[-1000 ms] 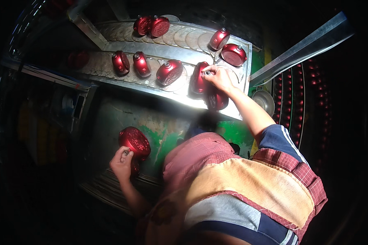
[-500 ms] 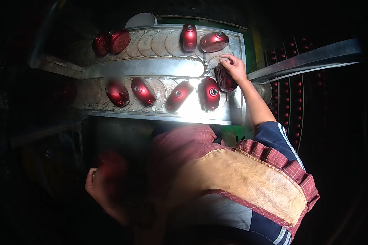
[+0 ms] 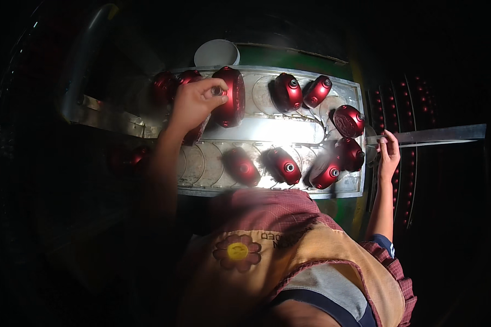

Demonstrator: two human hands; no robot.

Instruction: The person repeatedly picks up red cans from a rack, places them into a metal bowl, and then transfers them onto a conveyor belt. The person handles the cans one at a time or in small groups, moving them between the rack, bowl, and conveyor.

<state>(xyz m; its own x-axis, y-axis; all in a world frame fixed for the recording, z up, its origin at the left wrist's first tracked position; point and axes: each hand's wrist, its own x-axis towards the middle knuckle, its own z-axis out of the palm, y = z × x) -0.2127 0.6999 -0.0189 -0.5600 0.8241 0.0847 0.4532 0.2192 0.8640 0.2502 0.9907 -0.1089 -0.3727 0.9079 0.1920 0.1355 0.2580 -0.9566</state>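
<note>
My left hand (image 3: pixel 196 103) is closed, pinching the short neck of a glossy red bottle (image 3: pixel 232 98) with flattened sides, over the far lane of the metal conveyor (image 3: pixel 264 132). More red bottles crowd beside and partly behind that hand. My right hand (image 3: pixel 388 152) is beyond the conveyor's right end, by a long metal bar (image 3: pixel 442 133). Its fingers are loosely bent and slightly apart, with nothing visible in them. Nearest to it are a red bottle (image 3: pixel 351 155) on its side and another red bottle (image 3: pixel 348 121) at the conveyor's turn.
Several red bottles, including one bottle (image 3: pixel 283 165), stand or lean along the near lane. Two more, such as a bottle (image 3: pixel 288 92), are on the far lane. A round white container (image 3: pixel 217 53) sits behind the conveyor. Rows of red items show dimly at right.
My left hand has risen from low at the left to the far lane and grips a bottle neck. My right hand has left the bottle at the right end and moved outward. The view has shifted.
</note>
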